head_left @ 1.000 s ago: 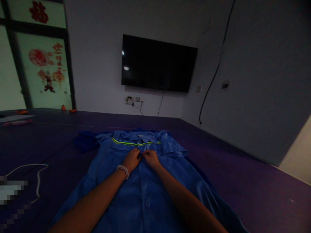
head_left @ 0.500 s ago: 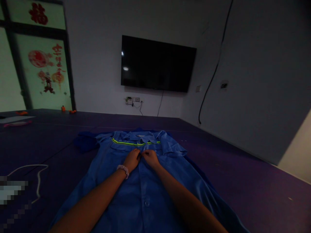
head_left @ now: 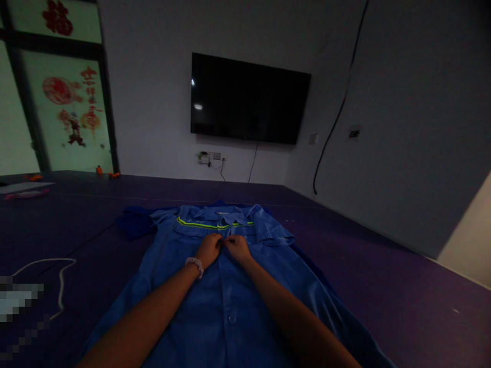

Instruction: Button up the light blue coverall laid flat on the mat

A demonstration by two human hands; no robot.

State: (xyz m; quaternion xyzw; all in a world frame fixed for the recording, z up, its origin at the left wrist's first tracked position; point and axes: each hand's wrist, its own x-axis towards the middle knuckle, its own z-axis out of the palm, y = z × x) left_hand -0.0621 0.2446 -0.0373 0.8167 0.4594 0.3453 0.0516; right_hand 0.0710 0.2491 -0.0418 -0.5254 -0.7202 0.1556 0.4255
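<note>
A blue short-sleeved work shirt [head_left: 184, 306] lies spread front side up, its collar away from me and a yellow-green stripe across the chest. My left hand [head_left: 209, 248], with a scrunchie [head_left: 195, 266] at the wrist, pinches the front placket just below the stripe. Close beside it my right hand [head_left: 238, 247] pinches the same placket from the other side. The fingertips nearly meet, and whatever button or hole lies between them is hidden. Lower on the placket a round button [head_left: 232, 319] shows. Darker blue cloth [head_left: 134, 221] sticks out from under the shirt at the left.
The shirt rests on a dark purple floor surface [head_left: 383, 286]. A white cable [head_left: 62, 286] curls at the left near a blurred-out object. Small orange things [head_left: 99, 170] sit by the door. A television [head_left: 249, 99] hangs on the far wall; a black cable [head_left: 337, 115] dangles at right.
Both hands keep their pinch at the same place on the placket, with hardly any finger movement. The view has shifted very slightly.
</note>
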